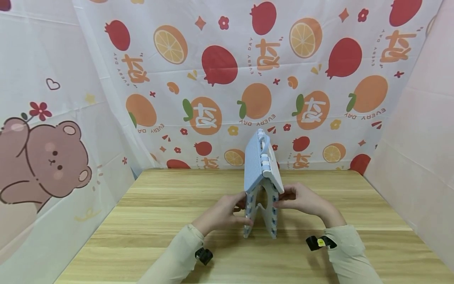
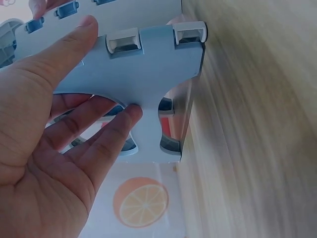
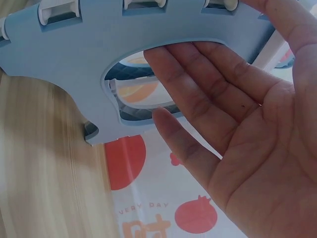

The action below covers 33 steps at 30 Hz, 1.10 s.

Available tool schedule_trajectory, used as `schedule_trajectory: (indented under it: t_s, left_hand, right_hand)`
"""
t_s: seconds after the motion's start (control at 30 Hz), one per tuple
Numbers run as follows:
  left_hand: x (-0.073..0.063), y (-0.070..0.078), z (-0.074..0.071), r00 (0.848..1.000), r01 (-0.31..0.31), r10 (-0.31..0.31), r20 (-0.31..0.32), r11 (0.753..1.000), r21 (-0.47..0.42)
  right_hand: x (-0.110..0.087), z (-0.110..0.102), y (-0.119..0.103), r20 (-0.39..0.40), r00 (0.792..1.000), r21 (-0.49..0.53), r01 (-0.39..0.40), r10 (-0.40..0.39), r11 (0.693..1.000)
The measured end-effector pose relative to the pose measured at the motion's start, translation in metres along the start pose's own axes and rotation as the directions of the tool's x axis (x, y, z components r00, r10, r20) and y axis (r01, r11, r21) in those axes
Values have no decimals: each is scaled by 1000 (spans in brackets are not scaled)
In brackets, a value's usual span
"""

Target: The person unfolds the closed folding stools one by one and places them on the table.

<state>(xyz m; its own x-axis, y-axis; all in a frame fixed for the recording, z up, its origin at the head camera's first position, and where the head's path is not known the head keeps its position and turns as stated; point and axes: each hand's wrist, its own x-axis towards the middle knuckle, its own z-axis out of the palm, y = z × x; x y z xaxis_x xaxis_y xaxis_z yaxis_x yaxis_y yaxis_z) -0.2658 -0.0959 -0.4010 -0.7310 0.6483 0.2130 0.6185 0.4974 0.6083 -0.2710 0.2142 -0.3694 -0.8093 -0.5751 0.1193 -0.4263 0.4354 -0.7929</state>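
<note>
A light blue and white folding step stool (image 1: 252,163) stands partly folded on the wooden table, its hinged top peaked like a roof with a small carry handle (image 1: 265,144). My left hand (image 1: 227,212) grips the left leg panel (image 2: 148,74), the thumb along the hinged edge and some fingers in the cut-out. On the opposite side, my right hand (image 1: 302,202) holds the right leg panel (image 3: 74,54), with fingertips reaching into its oval opening (image 3: 141,82). Most of that thumb lies outside the right wrist view.
The wooden table (image 1: 156,221) extends around the stool. Behind it hangs a white cloth (image 1: 220,134) printed with fruit, and another cloth (image 1: 60,157) with a bear covers the left side. Black wrist straps (image 1: 203,255) sit on both sleeves.
</note>
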Motion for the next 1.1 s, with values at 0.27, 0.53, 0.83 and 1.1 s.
schedule_trajectory:
  t_s: [0.27,0.53,0.83,1.1]
  left_hand:
    - [-1,-2,-3,1000,-4,5,-3,1000,18]
    - [-3,-5,-6,1000,-18,18,-2,1000,21]
    - [-2,-7,-8,1000,2,-2,3,1000,7]
    - [-2,-6,-11,1000,10,-10,13,1000,-5]
  right_hand:
    - [0,-2,0,-5,1000,-8,-12,12,1000]
    - [-1,-4,3,-8,1000,-5,-16,16,1000]
    - [-2,-6,6,-11,1000,-5,-10,10,1000]
    - [-4,-8,5,-18,1000,-7,-14,14,1000]
